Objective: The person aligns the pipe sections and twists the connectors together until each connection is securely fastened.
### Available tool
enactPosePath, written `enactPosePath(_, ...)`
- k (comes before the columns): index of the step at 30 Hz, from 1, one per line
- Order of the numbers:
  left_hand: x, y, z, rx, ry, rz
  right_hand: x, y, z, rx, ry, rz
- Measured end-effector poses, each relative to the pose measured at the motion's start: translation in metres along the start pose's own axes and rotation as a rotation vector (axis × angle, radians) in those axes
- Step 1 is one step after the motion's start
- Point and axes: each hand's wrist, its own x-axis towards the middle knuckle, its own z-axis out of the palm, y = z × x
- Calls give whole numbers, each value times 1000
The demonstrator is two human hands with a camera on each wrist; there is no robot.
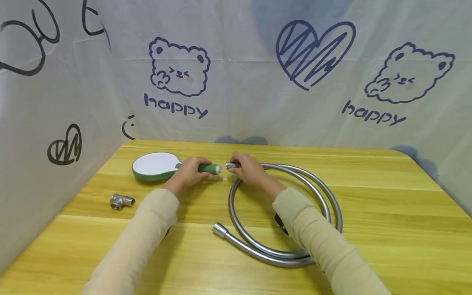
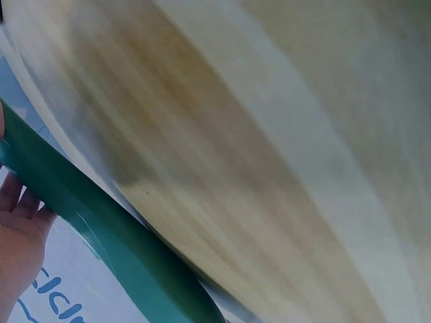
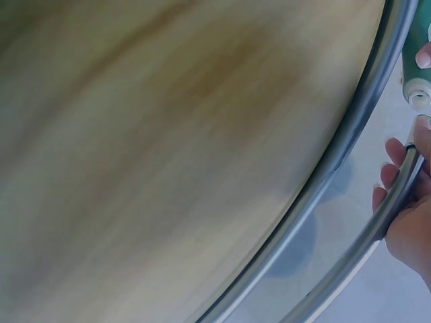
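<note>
My left hand [image 1: 191, 171] grips the green handle of a shower head [image 1: 155, 164], whose white face is turned up; its threaded end [image 1: 218, 169] points right. Close by, my right hand [image 1: 250, 168] holds one metal end fitting [image 1: 232, 164] of a coiled silver shower hose [image 1: 333, 205]. A small gap separates the fitting from the handle's threaded end, and the two roughly line up. In the right wrist view the fingers [image 3: 390, 176] curl round the hose just behind its fitting. The green handle [image 2: 87, 202] crosses the left wrist view.
The hose's other end fitting [image 1: 220, 230] lies on the wooden table [image 1: 387, 229] nearer the front. A small metal angle valve [image 1: 121, 201] lies at the left. White cloth walls [image 1: 243, 102] with drawings stand behind and at the sides.
</note>
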Motion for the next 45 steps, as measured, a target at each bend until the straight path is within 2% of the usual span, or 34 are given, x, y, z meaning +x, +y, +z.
enactPosePath(9,3,4,1,-6,29,-9,-1,-1,0,-84,54,0)
enactPosePath(20,3,11,4,-7,46,-5,-1,-3,0,-170,98,-76)
enactPosePath(32,6,15,10,-1,56,-28,-2,-3,4,-214,142,-77)
enactPosePath(45,7,20,11,28,68,-47,-1,-4,5,-242,138,-74)
